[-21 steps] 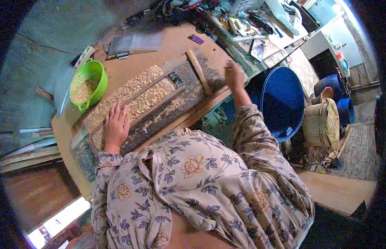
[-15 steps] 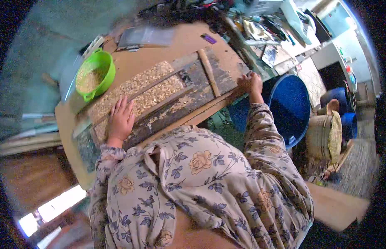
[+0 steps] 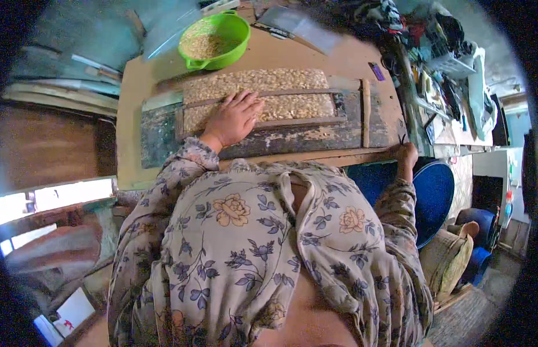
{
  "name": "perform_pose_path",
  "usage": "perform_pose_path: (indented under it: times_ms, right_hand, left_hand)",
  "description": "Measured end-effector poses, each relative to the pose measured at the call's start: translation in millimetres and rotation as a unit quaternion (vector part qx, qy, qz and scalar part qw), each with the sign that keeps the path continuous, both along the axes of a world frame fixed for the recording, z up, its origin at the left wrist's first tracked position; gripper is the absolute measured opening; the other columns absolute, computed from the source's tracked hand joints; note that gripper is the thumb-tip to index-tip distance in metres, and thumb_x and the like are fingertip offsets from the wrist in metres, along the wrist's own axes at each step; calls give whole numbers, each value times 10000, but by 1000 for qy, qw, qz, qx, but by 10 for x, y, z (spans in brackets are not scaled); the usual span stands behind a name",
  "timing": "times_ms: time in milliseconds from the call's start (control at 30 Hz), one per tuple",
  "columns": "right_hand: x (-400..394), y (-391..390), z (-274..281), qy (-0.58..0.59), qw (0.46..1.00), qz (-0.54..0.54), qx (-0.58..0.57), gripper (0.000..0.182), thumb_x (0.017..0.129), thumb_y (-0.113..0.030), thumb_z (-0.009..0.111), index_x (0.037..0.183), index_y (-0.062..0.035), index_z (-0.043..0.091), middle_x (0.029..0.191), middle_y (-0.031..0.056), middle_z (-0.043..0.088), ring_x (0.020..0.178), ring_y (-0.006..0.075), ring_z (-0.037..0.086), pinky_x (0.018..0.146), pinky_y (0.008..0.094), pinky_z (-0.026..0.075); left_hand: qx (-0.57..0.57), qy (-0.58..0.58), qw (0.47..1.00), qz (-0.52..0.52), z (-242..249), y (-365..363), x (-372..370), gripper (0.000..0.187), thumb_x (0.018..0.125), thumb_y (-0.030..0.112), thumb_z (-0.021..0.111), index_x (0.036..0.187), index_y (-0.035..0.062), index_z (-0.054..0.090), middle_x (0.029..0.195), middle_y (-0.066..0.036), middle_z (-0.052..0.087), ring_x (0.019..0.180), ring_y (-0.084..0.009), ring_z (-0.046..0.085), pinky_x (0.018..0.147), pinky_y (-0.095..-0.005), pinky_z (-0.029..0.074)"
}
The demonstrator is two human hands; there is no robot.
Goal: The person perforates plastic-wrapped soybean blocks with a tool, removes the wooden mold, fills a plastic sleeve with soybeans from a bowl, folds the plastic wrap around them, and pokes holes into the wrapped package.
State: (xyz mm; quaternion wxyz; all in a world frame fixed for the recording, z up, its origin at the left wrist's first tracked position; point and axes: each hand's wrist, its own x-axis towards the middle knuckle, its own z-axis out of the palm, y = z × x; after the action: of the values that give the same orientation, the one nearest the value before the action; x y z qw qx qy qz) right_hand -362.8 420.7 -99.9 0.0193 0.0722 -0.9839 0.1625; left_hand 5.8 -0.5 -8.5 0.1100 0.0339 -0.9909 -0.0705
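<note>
The right hand (image 3: 406, 154) has come to the near right corner of the table (image 3: 350, 55), while the left hand (image 3: 237, 118) stays flat on the grain slab (image 3: 295, 108), fingers loosely spread, gripping nothing. The slab lies along the dark board (image 3: 315, 137), between the table's near edge and the green basin (image 3: 239, 45). The right fingers look curled; I can't tell whether they hold anything. Lopsided pressure from that left palm could crack the slab.
</note>
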Motion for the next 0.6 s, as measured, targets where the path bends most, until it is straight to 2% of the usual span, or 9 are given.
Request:
perform_pose_path:
  times_ms: [100, 167, 267, 300, 400, 467, 500, 567, 600]
  right_hand:
    - [-116, 127, -107, -27, 994, 39, -95, 224, 710, -261, 511, 817, -95, 615, 802, 147, 611, 765, 343, 578, 669, 403, 458]
    - [-136, 145, -67, 2, 993, 110, 38, 239, 726, -262, 494, 843, -91, 613, 858, 146, 604, 775, 358, 568, 674, 406, 453]
    - [91, -142, 261, -31, 994, -2, 102, 254, 749, -248, 463, 866, -72, 604, 858, 176, 594, 780, 379, 558, 676, 423, 442]
    - [191, -155, 374, 1, 991, 87, 100, 262, 766, -233, 443, 887, -58, 596, 884, 203, 581, 806, 392, 547, 689, 435, 434]
    - [255, -216, 500, -8, 985, 83, 153, 225, 776, -215, 420, 794, -36, 556, 835, 210, 571, 812, 399, 533, 686, 452, 421]
    - [88, -2, 277, -18, 996, 91, -3, 184, 793, -164, 416, 764, -37, 546, 726, 147, 560, 671, 291, 538, 583, 357, 418]
    - [69, 11, 216, -99, 960, 27, -259, 167, 800, -147, 433, 796, -37, 558, 711, 112, 550, 629, 234, 520, 549, 312, 404]
    - [42, 86, 122, -185, 740, -47, -646, 146, 812, -113, 468, 859, -36, 583, 682, 43, 531, 545, 121, 484, 481, 221, 375]
    - [445, -262, 512, -184, 742, -49, -643, 146, 812, -113, 468, 859, -36, 583, 682, 43, 531, 545, 121, 484, 481, 221, 375]
  left_hand:
    - [-6, 12, 1000, -6, -36, -37, 0, 399, 806, 240, 424, 1179, 101, 453, 1265, -114, 387, 1186, -285, 327, 984, -432, 232]
    - [-5, -2, 1000, -19, -54, -60, -9, 444, 798, 220, 446, 1224, 102, 399, 1286, -132, 353, 1176, -307, 327, 976, -440, 237]
    - [2, 4, 1000, -28, -4, -59, 11, 444, 800, 225, 444, 1223, 98, 399, 1280, -134, 360, 1174, -310, 328, 972, -446, 235]
    - [-10, 13, 999, -31, -19, -58, 21, 458, 795, 240, 453, 1226, 95, 395, 1272, -136, 368, 1179, -307, 319, 973, -448, 231]
    - [6, 4, 1000, -17, -9, -27, 72, 458, 789, 275, 458, 1210, 101, 413, 1297, -117, 335, 1211, -287, 268, 991, -455, 192]
    - [12, -2, 1000, -18, 39, -1, 137, 517, 770, 283, 486, 1245, 114, 370, 1303, -115, 326, 1218, -290, 255, 994, -461, 181]
    - [12, -11, 1000, -16, 73, 1, 178, 546, 755, 284, 507, 1253, 118, 357, 1307, -112, 320, 1219, -288, 255, 998, -458, 176]
    - [16, -19, 1000, -17, 86, -33, 240, 577, 740, 285, 528, 1262, 123, 344, 1312, -108, 314, 1220, -287, 254, 1001, -455, 171]
    - [8, -21, 1000, -17, 75, -56, 285, 592, 721, 277, 549, 1257, 122, 350, 1312, -105, 314, 1225, -287, 250, 1003, -455, 173]
